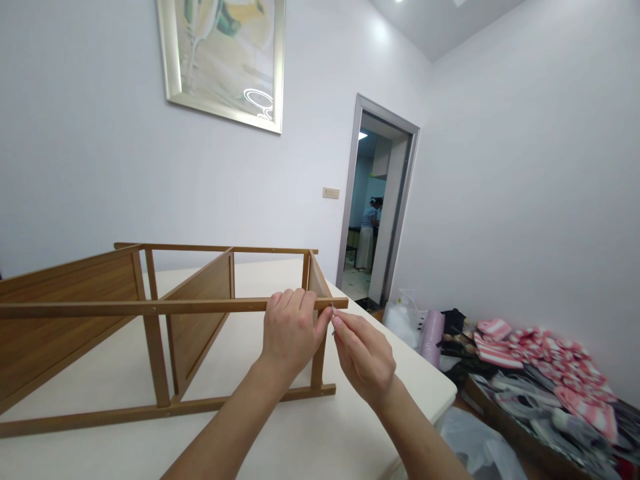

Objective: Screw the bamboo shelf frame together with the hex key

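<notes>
A brown wooden shelf rack [210,306] lies on its side on the white table, with its panels standing on edge between the long rails. My left hand [291,327] wraps over the upper front rail close to its right end, thumb pointing right. Just beside it, my right hand [364,353] pinches a small thin metal hex key [333,309] against that rail end. Most of the key is hidden by my fingers, and its tip where it meets the wood cannot be made out.
The white table [395,363] ends at a rounded corner on the right. Beyond it lie striped pink-and-white textiles [545,353], a box of grey plastic-wrapped items [530,407], a purple roll [431,337] and a plastic bag [475,440]. Through the doorway a person [369,230] stands.
</notes>
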A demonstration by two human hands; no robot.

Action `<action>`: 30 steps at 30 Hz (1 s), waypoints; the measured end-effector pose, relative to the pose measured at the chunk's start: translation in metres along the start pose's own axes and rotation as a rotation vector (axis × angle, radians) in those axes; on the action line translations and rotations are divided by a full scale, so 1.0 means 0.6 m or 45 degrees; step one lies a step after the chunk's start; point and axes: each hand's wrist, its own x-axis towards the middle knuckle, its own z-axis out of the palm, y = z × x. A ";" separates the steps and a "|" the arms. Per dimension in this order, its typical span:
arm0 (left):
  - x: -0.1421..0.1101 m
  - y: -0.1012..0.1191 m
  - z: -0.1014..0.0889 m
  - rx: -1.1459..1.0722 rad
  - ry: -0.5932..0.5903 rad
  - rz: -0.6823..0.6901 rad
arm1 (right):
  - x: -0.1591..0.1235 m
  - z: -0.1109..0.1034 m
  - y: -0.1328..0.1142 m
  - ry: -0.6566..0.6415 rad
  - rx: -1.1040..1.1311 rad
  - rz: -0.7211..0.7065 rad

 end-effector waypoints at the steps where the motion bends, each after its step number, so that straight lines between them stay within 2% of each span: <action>1: 0.000 0.000 0.000 -0.003 0.001 0.006 | 0.002 -0.004 0.003 -0.060 0.009 -0.052; 6: 0.000 -0.001 -0.002 -0.003 0.004 0.015 | 0.014 -0.026 0.027 -0.311 0.091 -0.145; 10: -0.001 -0.001 -0.002 -0.012 -0.001 0.006 | 0.018 -0.034 0.042 -0.311 0.172 -0.120; 16: -0.002 -0.002 0.000 -0.019 -0.006 0.008 | 0.011 -0.036 0.047 -0.371 0.153 -0.195; 25: -0.001 -0.003 0.000 0.004 0.004 0.026 | 0.096 -0.074 0.055 -0.652 0.015 -0.463; 28: 0.000 -0.001 -0.002 -0.001 0.005 0.021 | 0.095 -0.077 0.064 -0.681 -0.045 -0.539; 30: 0.000 0.000 -0.003 -0.008 -0.003 0.014 | 0.080 -0.074 0.066 -0.644 -0.082 -0.521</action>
